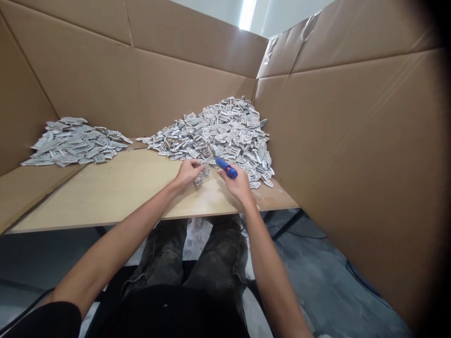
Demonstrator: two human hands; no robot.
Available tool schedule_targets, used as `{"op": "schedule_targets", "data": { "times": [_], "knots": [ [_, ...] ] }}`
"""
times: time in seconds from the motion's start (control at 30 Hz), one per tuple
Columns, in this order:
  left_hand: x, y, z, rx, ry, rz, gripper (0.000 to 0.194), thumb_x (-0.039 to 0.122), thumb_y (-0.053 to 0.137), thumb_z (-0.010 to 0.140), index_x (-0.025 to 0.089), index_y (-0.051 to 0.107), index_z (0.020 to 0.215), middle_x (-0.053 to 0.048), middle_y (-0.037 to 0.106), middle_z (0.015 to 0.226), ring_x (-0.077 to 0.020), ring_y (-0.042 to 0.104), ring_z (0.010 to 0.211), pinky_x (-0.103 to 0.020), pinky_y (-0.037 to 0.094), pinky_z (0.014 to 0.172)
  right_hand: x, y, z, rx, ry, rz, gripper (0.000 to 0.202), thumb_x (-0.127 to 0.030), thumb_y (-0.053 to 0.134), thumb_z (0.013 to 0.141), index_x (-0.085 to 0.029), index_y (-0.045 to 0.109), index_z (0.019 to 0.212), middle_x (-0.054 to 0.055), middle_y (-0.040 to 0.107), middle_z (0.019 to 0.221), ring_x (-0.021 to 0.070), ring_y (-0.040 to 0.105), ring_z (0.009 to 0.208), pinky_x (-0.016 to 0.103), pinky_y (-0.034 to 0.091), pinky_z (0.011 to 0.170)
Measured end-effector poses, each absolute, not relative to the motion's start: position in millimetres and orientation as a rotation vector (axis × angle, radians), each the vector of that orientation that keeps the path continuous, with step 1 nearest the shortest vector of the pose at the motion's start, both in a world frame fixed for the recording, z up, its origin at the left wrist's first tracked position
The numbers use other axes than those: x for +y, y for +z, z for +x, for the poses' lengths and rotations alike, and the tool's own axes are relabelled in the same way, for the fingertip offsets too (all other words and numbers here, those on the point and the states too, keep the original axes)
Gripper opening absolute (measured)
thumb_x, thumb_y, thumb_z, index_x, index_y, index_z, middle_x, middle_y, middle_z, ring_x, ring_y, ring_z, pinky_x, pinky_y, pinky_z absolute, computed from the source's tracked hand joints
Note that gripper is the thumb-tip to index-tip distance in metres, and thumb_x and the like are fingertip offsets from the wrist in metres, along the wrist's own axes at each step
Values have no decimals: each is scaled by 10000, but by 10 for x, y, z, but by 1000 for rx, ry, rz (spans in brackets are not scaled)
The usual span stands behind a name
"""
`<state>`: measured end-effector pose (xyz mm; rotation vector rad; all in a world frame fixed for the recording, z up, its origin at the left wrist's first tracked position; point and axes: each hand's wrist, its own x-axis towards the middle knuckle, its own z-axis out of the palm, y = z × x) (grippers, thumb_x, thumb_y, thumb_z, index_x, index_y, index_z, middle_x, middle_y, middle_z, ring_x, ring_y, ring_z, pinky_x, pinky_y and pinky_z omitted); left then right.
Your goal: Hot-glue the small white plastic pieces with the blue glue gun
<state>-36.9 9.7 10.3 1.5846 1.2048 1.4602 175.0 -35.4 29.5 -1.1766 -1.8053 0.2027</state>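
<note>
My left hand (190, 172) is closed on a small pale grey slotted piece (201, 176), pinched between thumb and fingers just above the table. The piece is slightly blurred, and the fingers cover part of it. In my right hand (237, 183) I grip a blue pen-shaped tool (226, 167) with a small orange-red spot. Its narrow dark tip points away from me, toward a big heap of similar pale pieces (221, 129). Both hands are a short distance apart, close to the near side of that heap.
Another, smaller heap of pale pieces (73, 143) lies at the left. Tall cardboard walls (190, 70) enclose the back and sides of the light wooden tabletop (116, 188). My legs (211, 258) are below the front edge. Cables run over the grey floor (317, 267) at the right.
</note>
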Motion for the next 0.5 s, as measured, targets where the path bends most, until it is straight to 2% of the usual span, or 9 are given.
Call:
{"op": "schedule_targets", "data": {
  "times": [0.2, 0.5],
  "knots": [
    [85, 145, -362, 1084, 1367, 1565, 239, 351, 731, 800, 165, 643, 679, -9, 575, 601, -129, 500, 551, -256, 351, 541, -332, 198, 1776, -1743, 557, -1141, 700, -891, 599, 835, -207, 589, 687, 18, 598, 625, 163, 549, 623, 279, 395, 615],
    [36, 188, -325, 1031, 1367, 1632, 236, 330, 692, 786, 170, 615, 631, 2, 520, 544, -118, 457, 522, -257, 310, 531, -322, 162, 1733, -1693, 680, -1087, 692, -889, 671, 779, -214, 558, 674, 4, 566, 608, 149, 513, 604, 276, 392, 608]
  ]
}}
